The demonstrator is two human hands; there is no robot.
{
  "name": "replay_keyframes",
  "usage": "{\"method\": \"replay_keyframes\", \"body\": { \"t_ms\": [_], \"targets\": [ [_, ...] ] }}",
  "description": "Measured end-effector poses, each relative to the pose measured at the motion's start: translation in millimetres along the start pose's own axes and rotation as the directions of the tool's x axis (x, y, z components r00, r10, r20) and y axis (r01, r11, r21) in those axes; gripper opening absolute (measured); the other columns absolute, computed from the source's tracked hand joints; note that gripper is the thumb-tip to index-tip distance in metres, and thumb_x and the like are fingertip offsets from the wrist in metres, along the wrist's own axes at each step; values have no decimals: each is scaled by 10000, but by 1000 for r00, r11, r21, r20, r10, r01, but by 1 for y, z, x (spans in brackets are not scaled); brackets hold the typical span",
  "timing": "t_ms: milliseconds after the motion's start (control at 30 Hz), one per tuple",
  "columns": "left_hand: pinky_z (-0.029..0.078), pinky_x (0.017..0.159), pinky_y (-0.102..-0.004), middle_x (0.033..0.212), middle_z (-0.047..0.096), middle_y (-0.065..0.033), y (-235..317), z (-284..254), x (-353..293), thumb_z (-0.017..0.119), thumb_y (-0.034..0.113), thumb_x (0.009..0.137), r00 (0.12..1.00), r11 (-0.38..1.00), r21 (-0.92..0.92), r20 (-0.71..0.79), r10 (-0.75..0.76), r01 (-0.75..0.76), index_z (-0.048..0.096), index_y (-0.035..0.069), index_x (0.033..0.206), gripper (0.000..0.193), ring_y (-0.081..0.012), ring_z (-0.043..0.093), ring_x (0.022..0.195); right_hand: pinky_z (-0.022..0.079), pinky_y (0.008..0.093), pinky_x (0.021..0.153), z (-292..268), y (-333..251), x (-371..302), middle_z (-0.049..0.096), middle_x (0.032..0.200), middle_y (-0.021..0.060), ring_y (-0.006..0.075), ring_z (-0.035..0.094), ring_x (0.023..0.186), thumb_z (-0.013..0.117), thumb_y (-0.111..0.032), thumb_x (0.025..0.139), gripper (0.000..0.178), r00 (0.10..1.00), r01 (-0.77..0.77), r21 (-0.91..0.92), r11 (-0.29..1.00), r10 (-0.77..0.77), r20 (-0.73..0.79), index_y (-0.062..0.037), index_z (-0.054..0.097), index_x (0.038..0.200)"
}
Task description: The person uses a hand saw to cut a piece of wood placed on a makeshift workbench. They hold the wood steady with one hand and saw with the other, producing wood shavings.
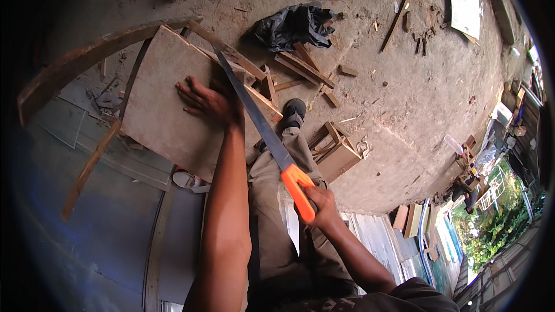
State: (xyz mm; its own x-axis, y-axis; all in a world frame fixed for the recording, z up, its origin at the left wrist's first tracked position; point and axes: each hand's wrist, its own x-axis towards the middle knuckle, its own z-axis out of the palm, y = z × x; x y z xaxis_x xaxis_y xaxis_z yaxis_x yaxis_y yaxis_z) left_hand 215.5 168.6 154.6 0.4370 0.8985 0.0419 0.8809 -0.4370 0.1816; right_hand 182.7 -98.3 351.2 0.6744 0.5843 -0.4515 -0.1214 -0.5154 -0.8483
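Observation:
A hand saw with an orange handle [296, 188] is gripped in my right hand [319, 202], in front of my legs. Its long grey blade [260, 118] slants up and left, its far part lying at the right edge of a wooden board [159, 95]. My left hand [208, 99] presses flat on that board with the fingers spread. A narrow wooden strip [228, 52] runs along the board's far right side, close to the blade's tip. Whether the teeth are in the wood cannot be made out.
A long curved-looking plank [87, 55] lies at the left. Beyond the board are a black plastic bag [292, 26] and wood offcuts [303, 66]. A small wooden box-like piece [338, 159] sits right of my shoe [294, 110]. A white sheet [462, 3] lies far right.

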Motion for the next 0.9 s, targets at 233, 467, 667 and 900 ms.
{"method": "replay_keyframes", "body": {
  "t_ms": [233, 467, 667, 900],
  "targets": [
    [153, 1124, -658, 1545, 255, -242, 13, -11, -5, 548, 343, 914, 997, 999, 34, 78, -16, 14, 329, 99, 1425, 607, -386, 161, 1476, 510, 454, 648, 48, -8, 142, 635, 736, 203, 399, 639, 724, 702, -159, 656, 240, 997, -66, 43, 997, 69, -48, -36, 601, 835],
    [171, 1116, -660, 1546, 252, -243, -7, 4, 2, 578, 372, 889, 999, 997, 74, 33, 28, -31, 318, 107, 1432, 658, -386, 174, 1472, 487, 402, 569, 11, 8, -59, 560, 679, 107, 309, 605, 618, 749, -98, 668, 193, 999, -10, 23, 1000, 11, -52, -47, 586, 759],
    [173, 1118, -646, 1545, 276, -213, -5, 9, -3, 627, 513, 849, 999, 996, 87, 45, 23, -27, 318, 125, 1434, 767, -353, 183, 1478, 492, 401, 581, 17, -7, 74, 584, 674, 174, 370, 613, 618, 722, -89, 661, 197, 998, 14, 10, 1000, -13, -62, -18, 618, 812],
    [174, 1120, -646, 1555, 273, -181, -25, 44, 3, 646, 460, 856, 994, 987, 124, -52, -101, 107, 337, 128, 1416, 721, -319, 186, 1483, 502, 478, 644, 58, -8, 136, 632, 757, 194, 410, 630, 716, 728, -200, 660, 288, 999, -23, 34, 999, 24, -35, -47, 580, 853]
  ]
}}
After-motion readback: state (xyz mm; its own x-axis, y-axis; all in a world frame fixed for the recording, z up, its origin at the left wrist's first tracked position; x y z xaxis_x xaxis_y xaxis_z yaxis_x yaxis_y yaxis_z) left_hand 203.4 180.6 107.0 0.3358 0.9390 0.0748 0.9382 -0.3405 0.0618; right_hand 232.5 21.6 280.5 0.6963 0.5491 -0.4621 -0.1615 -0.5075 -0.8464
